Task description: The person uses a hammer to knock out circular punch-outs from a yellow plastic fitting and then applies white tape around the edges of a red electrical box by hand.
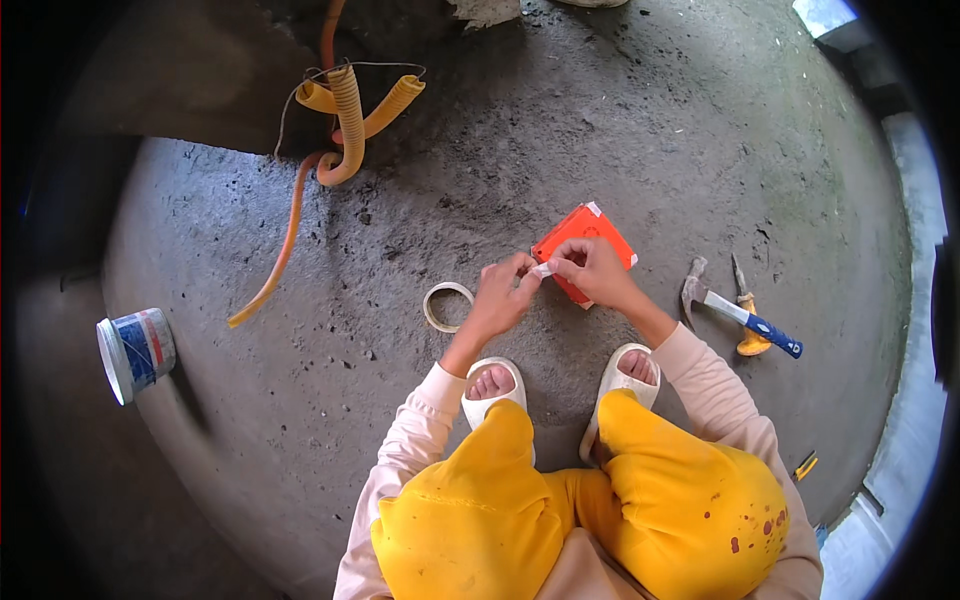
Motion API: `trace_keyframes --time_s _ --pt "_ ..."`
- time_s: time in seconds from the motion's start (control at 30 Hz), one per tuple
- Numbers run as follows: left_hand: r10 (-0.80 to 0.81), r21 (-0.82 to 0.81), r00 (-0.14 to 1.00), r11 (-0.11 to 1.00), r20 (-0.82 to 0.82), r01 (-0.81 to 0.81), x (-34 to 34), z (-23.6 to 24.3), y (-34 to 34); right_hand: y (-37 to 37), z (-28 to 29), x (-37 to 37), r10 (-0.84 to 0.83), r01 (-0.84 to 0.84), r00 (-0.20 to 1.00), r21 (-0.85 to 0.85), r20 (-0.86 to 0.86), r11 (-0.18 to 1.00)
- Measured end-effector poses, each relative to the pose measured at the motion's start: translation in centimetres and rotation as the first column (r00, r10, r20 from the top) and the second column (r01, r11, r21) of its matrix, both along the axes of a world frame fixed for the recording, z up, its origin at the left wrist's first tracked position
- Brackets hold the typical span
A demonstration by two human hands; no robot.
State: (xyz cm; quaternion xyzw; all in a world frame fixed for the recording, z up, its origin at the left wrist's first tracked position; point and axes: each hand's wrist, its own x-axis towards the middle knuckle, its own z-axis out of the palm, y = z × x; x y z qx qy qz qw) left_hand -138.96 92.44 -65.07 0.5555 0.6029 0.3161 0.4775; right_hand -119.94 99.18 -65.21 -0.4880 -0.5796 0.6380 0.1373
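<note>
Between my two hands is a small white strip that looks like tape [541, 270]. My left hand [500, 297] pinches its near end with thumb and fingertips. From the other side my right hand [592, 272] pinches it too, held over a flat orange-red box [610, 236] on the rough floor. White bits stick to the corners of this box, and my right hand covers part of it. Close to the left of my left hand lies a roll of white tape [428, 308], flat on the ground.
To the right lie a claw hammer [745, 315] and a pointed tool with a yellow handle [752, 343]; a yellow cutter [805, 466] is nearer. A bucket [150, 350] lies tipped at left. Orange and yellow corrugated conduits [348, 120] hang from a concrete block at upper left.
</note>
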Motion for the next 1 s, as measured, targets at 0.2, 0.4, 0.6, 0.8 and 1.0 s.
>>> trace_keyframes --time_s 0.2,0.4,0.6,0.8,1.0 --pt "0.048 -0.016 0.998 0.999 -0.026 -0.048 -0.2 -2.3 0.9 -0.3 -0.8 -1.7 -0.067 0.025 0.986 0.262 0.152 0.965" --pt "0.076 0.03 0.975 0.997 -0.208 -0.071 0.0 -3.3 1.2 -0.7 -1.2 -2.5 -0.118 -0.024 0.958 0.484 0.26 0.875" --pt "0.167 0.498 0.96 0.867 -0.225 -0.034 0.0 -3.5 0.1 -0.8 -2.0 -0.7 -0.07 0.037 0.997 0.511 0.044 0.859" --pt "0.223 0.194 0.975 0.957 -0.009 -0.217 0.9 -2.9 1.0 -0.6 -3.2 0.4 -0.157 0.183 0.962 0.101 -0.223 0.978" --pt "0.507 -0.195 0.842 0.858 0.185 -0.475 -0.4 -4.4 2.1 -0.4 -2.9 -0.1 -0.164 0.193 0.949 0.085 -0.271 0.977"
